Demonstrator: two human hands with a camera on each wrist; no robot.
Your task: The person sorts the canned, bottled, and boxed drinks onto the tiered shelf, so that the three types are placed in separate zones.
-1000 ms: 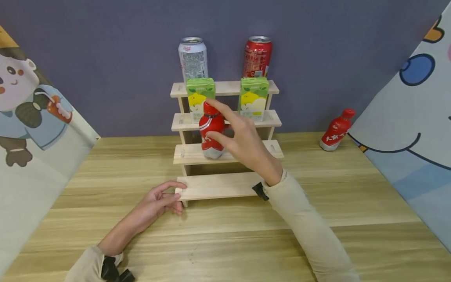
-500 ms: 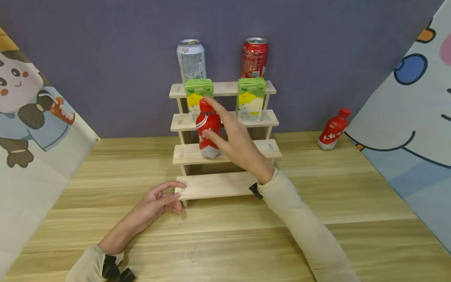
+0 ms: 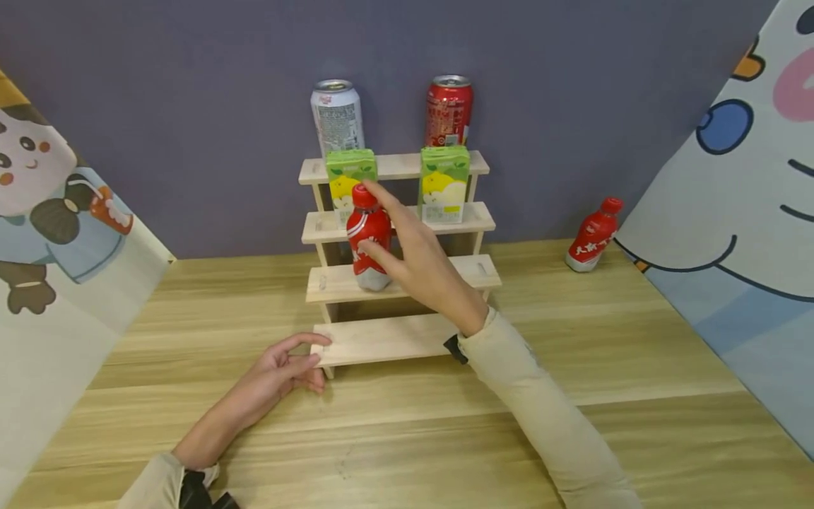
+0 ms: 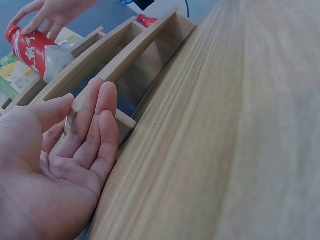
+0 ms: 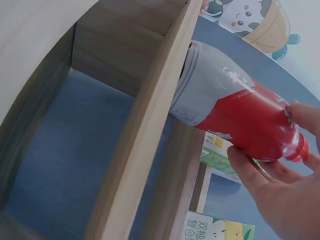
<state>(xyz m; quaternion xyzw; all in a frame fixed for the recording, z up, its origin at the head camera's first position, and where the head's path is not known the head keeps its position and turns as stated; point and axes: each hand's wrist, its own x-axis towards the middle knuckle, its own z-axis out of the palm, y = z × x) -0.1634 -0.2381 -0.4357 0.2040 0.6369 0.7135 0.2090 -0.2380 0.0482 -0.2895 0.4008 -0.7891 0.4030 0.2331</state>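
A red-and-white drink bottle stands upright toward the left of the second step from the bottom on a wooden tiered stand. My right hand holds this bottle from the right, thumb on its front and a finger up by the red cap; the right wrist view shows more fingers behind the bottle. Low on the left, my left hand grips the left end of the bottom step. Its thumb and index finger lie about the board in the left wrist view, the other fingers stretched beneath.
On the step above stand two green juice cartons. The top step carries a white can and a red can. Another red bottle stands on the wooden table at the right, near the cartoon-printed side panel.
The head view has shifted slightly, so everything sits a little lower and to the left. Both hands and the bottle keep their places on the stand.
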